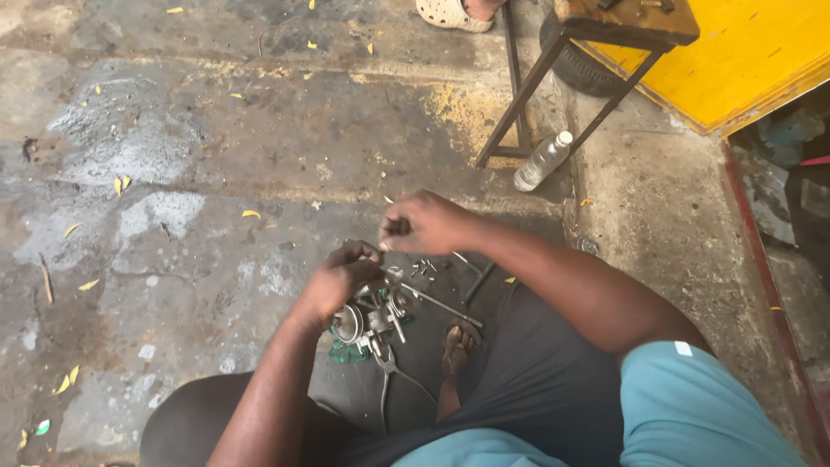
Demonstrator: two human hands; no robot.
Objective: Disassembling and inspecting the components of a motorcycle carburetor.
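- Head view looks down on one person seated low over a stained concrete floor (173, 173), both bare arms reaching forward between the knees.
- One metal assembly (372, 316), made of round silvery parts, sits on the floor just under the left hand, on one scrap of green material (346, 353).
- One pair of pliers (386, 367) lies just below the assembly, handles pointing toward the person.
- One long thin metal rod (441, 304) runs slantwise to the right of the assembly; one dark T-shaped tool (474, 278) lies just beyond it.
- Several small loose metal bits (424, 268) lie between the two hands; they are too small to count.
- One clear plastic bottle (542, 162) lies tilted by the leg of one wooden stool (627, 22) with a metal frame; one yellow board (743, 60) stands behind it.
- One sandalled foot (456, 346) of the person shows near the rod; another person's pale shoe (450, 13) shows at the top edge.
- Left hand (339, 278): wrist bent down, fingers curled onto the top of the assembly; the grip is closed about it, though the exact part pinched is hidden.
- Right hand (424, 223): raised above the floor, knuckles up, fingers pressed together in a closed grip around something small and dark that I cannot make out.
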